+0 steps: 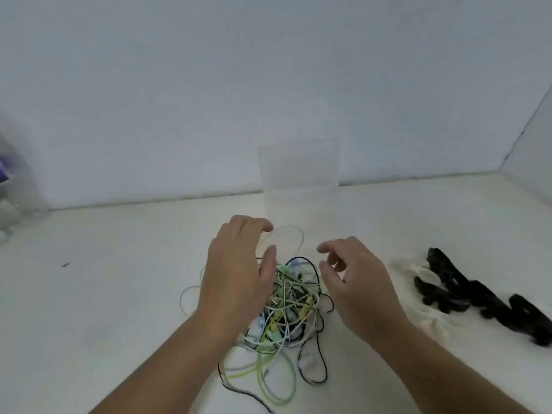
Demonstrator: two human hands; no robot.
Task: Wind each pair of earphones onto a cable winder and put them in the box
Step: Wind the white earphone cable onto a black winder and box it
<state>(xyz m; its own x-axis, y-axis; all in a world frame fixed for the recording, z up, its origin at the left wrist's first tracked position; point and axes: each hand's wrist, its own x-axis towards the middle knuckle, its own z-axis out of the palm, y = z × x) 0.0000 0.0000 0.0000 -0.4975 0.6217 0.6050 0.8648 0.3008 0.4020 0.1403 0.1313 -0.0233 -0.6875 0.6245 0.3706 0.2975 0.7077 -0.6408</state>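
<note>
A tangled pile of earphones point(286, 309), with white, green, yellow and black cables, lies on the white table in front of me. My left hand point(236, 273) hovers over the pile's left side with relaxed fingers and holds nothing. To the right of the pile, my right hand point(355, 279) has its fingers loosely curled and is empty. A clear plastic box point(300, 174) with its lid raised stands behind the pile near the wall. Black cable winders point(478, 297) lie in a heap at the right, with some white ones beside them.
A white wall point(268, 85) runs along the back of the table, and a side wall point(534, 150) closes the right. Blurred objects point(9, 189), one of them purple, sit at the far left edge. A small dark speck point(65, 265) lies on the table at the left.
</note>
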